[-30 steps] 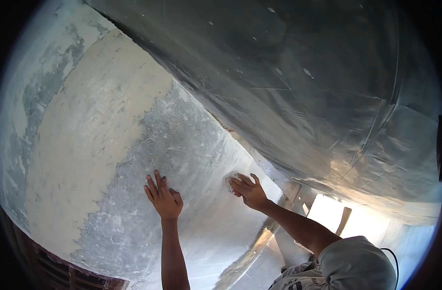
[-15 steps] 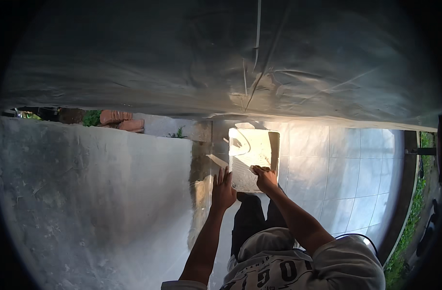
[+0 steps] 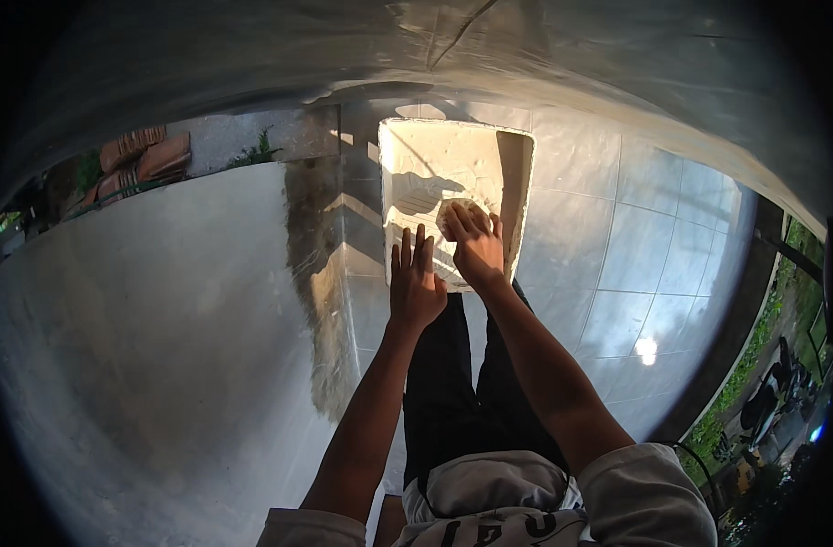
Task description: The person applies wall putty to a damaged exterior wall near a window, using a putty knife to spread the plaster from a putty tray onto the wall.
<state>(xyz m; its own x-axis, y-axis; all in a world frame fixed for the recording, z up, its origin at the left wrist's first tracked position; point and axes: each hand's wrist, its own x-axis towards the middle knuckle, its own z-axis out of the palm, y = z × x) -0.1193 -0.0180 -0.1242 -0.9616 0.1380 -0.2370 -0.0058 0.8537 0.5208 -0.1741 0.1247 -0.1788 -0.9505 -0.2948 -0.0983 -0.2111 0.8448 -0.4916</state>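
Note:
A cream-white rectangular basin point(image 3: 476, 150) with a raised rim stands on the tiled floor just ahead of my legs. Its inside is streaked and partly lit by low sun. My left hand point(image 3: 418, 287) rests on the near left rim, fingers stretched out toward the inside. My right hand point(image 3: 476, 251) is over the inner surface, its fingers curled around a pale rounded pad point(image 3: 445, 219) pressed against the basin. Most of the pad is hidden under the fingers, so its exact kind is unclear.
A grey concrete wall or slab point(image 3: 161, 319) takes up the left side. Grey floor tiles point(image 3: 617, 242) run to the right. Reddish roof tiles point(image 3: 164, 157) lie at the far left. Dark sheeting point(image 3: 298, 55) hangs across the top; grass point(image 3: 722, 401) lies beyond the right edge.
My view has tilted, so the basin sits higher and looks larger. The right hand has moved from the near right part toward the basin's middle. The left hand stays at the near left rim.

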